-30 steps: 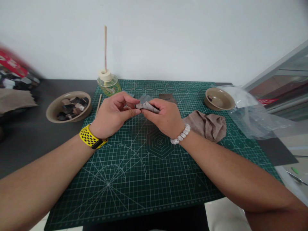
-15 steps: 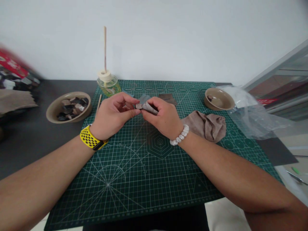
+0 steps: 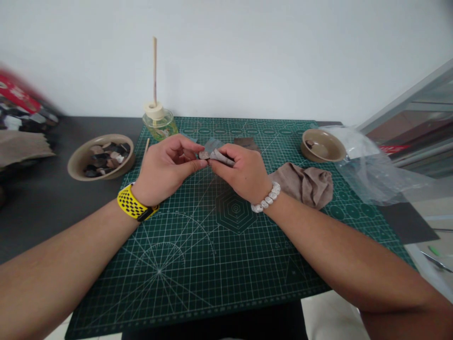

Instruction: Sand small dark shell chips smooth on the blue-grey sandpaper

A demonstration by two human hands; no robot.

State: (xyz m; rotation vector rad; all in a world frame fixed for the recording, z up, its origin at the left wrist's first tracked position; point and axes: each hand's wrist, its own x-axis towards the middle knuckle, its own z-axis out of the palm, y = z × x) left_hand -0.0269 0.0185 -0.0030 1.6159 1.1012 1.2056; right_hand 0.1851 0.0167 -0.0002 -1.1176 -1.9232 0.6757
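Between its thumb and fingertips, my left hand [image 3: 164, 163] pinches a small brownish stone piece [image 3: 204, 155] with a speckled face. My right hand [image 3: 246, 172] grips a folded grey piece of sandpaper [image 3: 224, 158], its tip against the stone. Both hands meet above the green cutting mat [image 3: 184, 283]. Just beyond them lie a blue-grey sheet [image 3: 213, 143] and a dark brown sheet [image 3: 247, 143], partly hidden by my fingers. A crumpled brown cloth [image 3: 306, 184] rests beside my right wrist.
At left stands a bowl [image 3: 76, 165] of dark and brown stone pieces. Another bowl [image 3: 327, 146] at right holds one small piece. A glass bottle [image 3: 160, 125] with an upright stick stands at the back, near a thin wooden stick [image 3: 146, 150]. Clear plastic [image 3: 378, 174] lies far right.
My right hand and the sandpaper have shifted slightly to the right and turned a little against the stone. My left hand keeps its pinch, nearly still.
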